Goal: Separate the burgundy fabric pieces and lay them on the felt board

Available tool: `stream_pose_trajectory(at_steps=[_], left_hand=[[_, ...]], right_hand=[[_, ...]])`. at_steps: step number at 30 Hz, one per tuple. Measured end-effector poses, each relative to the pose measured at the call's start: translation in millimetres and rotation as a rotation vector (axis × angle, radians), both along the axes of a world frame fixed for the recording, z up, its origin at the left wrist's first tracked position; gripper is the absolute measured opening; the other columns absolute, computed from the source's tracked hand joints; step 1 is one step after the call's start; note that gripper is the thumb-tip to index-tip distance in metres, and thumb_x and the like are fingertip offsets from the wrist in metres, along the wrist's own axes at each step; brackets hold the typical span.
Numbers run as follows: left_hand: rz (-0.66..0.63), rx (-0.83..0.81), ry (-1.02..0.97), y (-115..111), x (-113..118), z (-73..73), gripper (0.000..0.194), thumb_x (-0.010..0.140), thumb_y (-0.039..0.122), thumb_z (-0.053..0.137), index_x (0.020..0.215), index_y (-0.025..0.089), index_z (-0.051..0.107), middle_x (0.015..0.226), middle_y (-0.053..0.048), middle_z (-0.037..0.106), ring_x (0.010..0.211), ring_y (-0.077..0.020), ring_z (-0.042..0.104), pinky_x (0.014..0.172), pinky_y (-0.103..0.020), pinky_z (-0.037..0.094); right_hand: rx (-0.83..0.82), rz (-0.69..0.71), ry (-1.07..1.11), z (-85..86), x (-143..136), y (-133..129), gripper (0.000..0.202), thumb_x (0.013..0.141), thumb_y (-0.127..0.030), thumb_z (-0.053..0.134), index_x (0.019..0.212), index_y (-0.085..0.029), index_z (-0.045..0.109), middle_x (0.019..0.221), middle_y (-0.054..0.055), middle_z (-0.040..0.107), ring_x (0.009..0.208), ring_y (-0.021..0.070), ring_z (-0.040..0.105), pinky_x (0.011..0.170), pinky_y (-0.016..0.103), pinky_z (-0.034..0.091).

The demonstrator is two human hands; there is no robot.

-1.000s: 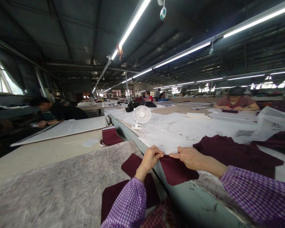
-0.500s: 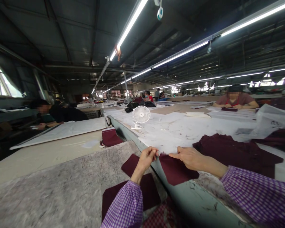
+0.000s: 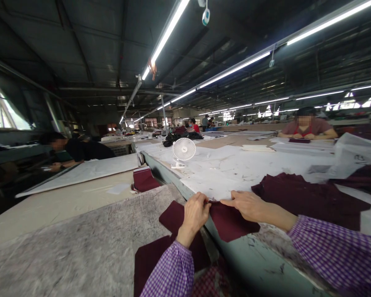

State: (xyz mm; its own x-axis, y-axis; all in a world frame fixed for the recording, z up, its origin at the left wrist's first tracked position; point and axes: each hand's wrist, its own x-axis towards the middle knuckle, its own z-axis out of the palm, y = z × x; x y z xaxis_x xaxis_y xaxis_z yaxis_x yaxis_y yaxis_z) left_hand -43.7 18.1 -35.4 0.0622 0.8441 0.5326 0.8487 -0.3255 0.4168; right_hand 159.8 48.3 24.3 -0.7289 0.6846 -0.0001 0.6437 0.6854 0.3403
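Observation:
My left hand (image 3: pixel 195 215) is closed in a pinch at the upper left corner of a maroon fabric piece (image 3: pixel 230 225), by the table's edge. On the top of the same piece rests my right hand (image 3: pixel 249 205), one finger stretched toward the left hand and the others curled, holding the fabric against the table. The piece hangs partly over the edge. Its gripped corner is hidden by my left fingertips. Under my left forearm lie more maroon pieces (image 3: pixel 172 215) on the lower grey surface. A larger maroon fabric pile (image 3: pixel 309 197) is right of my right hand.
A white clip fan (image 3: pixel 184 149) stands on the white-covered table (image 3: pixel 216 175) ahead. Left of it is a folded maroon stack (image 3: pixel 144 179). A clear plastic sheet (image 3: pixel 360 154) lies at the right. Co-workers sit at the left (image 3: pixel 71 148) and across the table (image 3: pixel 307 128).
My left hand has turned over and shifted slightly right, its back now facing up and its fingers closer to the fabric corner. My right hand stays on the piece.

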Motion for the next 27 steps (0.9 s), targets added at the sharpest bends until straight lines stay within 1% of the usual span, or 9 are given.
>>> stream_pose_trajectory(at_steps=[5,9,13,17,22,27], left_hand=[[0.058,0.059,0.074,-1.9,5.6,-0.6,0.006,0.085,0.02,0.05,0.088,0.021,0.055,0.09,-0.004,0.062,0.09,-0.0208,0.058,0.079,-0.031,0.042],[0.085,0.098,0.119,-0.5,9.3,-3.2,0.009,0.085,0.018,0.047,0.087,0.021,0.055,0.09,-0.005,0.062,0.089,-0.0213,0.058,0.079,-0.032,0.042],[0.131,0.118,0.082,1.5,13.1,-7.1,0.009,0.083,0.016,0.047,0.082,0.022,0.054,0.085,-0.004,0.061,0.086,-0.0207,0.058,0.078,-0.031,0.041],[0.161,0.113,0.045,0.8,16.1,-8.2,0.009,0.081,0.016,0.048,0.08,0.022,0.054,0.083,-0.004,0.061,0.082,-0.0204,0.058,0.074,-0.031,0.04],[0.148,0.093,-0.008,-4.0,17.2,-6.4,0.009,0.08,0.016,0.049,0.077,0.022,0.055,0.081,-0.002,0.061,0.077,-0.0177,0.057,0.071,-0.027,0.039],[0.133,0.069,-0.039,-8.5,14.6,-7.0,0.012,0.082,0.017,0.048,0.075,0.022,0.057,0.078,-0.001,0.06,0.075,-0.0162,0.057,0.068,-0.026,0.038]], right_hand=[[0.007,-0.006,-0.016,-1.6,0.1,1.7,0.061,0.079,-0.002,0.04,0.13,-0.032,0.055,0.095,0.011,0.059,0.082,0.0237,0.061,0.063,0.029,0.037],[0.011,0.0,0.008,-1.0,0.0,0.7,0.059,0.077,-0.002,0.043,0.127,-0.029,0.058,0.094,0.011,0.06,0.081,0.0218,0.06,0.064,0.028,0.038],[0.018,0.005,0.013,-0.2,-0.3,-0.3,0.059,0.076,-0.002,0.042,0.127,-0.028,0.058,0.094,0.011,0.06,0.079,0.0215,0.06,0.063,0.028,0.038],[0.027,0.012,0.02,-3.3,0.9,2.5,0.059,0.076,-0.004,0.044,0.127,-0.028,0.058,0.094,0.011,0.06,0.078,0.0209,0.06,0.063,0.028,0.038],[0.045,0.034,0.06,-9.2,4.1,5.4,0.058,0.077,-0.004,0.042,0.127,-0.028,0.058,0.092,0.011,0.059,0.076,0.0196,0.058,0.066,0.029,0.04],[0.025,0.053,0.061,-5.8,4.8,-0.1,0.06,0.079,-0.003,0.04,0.132,-0.028,0.053,0.098,0.013,0.059,0.083,0.0224,0.057,0.072,0.031,0.041]])
